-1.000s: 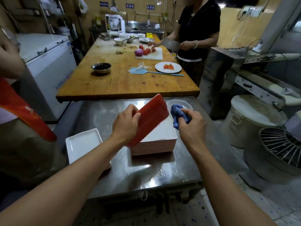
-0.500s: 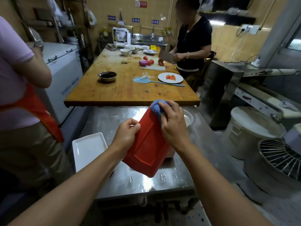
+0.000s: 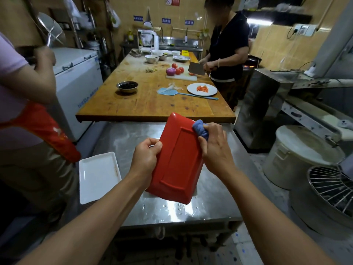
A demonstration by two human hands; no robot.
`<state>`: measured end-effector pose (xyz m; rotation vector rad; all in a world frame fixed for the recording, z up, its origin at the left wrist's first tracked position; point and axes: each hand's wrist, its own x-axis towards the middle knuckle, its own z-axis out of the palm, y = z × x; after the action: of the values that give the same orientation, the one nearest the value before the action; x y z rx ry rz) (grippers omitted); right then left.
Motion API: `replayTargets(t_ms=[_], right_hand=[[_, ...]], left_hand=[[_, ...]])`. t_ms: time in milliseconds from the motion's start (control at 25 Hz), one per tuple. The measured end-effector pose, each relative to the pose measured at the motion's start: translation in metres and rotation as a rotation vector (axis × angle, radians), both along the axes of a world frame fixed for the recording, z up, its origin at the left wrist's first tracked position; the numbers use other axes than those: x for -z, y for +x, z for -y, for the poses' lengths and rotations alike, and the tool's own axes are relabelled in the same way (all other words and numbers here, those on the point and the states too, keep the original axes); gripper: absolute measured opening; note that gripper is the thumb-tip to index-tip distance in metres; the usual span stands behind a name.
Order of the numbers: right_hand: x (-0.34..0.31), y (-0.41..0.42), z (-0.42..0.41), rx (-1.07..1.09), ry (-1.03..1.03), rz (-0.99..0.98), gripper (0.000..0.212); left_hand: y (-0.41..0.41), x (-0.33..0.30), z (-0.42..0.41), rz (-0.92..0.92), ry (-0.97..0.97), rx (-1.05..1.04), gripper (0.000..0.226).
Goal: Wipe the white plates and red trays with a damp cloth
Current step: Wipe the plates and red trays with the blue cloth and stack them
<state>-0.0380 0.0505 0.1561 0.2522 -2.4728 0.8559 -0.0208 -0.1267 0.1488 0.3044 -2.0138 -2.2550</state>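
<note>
I hold a red rectangular tray (image 3: pixel 177 159) tilted up over the steel table (image 3: pixel 124 138), its underside facing me. My left hand (image 3: pixel 146 156) grips its left edge. My right hand (image 3: pixel 214 148) holds a bunched blue cloth (image 3: pixel 200 129) against the tray's upper right edge. A white rectangular plate (image 3: pixel 98 176) lies flat at the table's left front corner. The stack of trays is hidden behind the raised tray.
Beyond the steel table stands a wooden table (image 3: pixel 152 104) where a person in black (image 3: pixel 227 54) cuts tomatoes. Another person in a red apron (image 3: pixel 28 131) stands close on my left. A white bucket (image 3: pixel 298 155) and a wire-guarded machine (image 3: pixel 328 190) sit on my right.
The tray has been lifted off the stack and turned with its underside toward me. My right hand has brought the cloth onto it and slid it along the upper right edge.
</note>
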Motion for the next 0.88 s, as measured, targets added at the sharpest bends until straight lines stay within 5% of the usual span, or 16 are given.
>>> replayTargets(t_ms=[160, 640, 880], right_hand=[[-0.007, -0.005, -0.001, 0.096, -0.305, 0.098, 0.019], [0.016, 0.043, -0.015, 0.041, -0.648, 0.427, 0.031], [-0.003, 0.031, -0.036, -0.064, -0.753, 0.384, 0.041]], left_hand=[[0.002, -0.002, -0.022, -0.006, 0.065, -0.033, 0.022], [-0.007, -0.001, -0.049, -0.004, 0.264, -0.18, 0.024], [-0.001, 0.003, -0.043, 0.113, 0.347, 0.067, 0.026]])
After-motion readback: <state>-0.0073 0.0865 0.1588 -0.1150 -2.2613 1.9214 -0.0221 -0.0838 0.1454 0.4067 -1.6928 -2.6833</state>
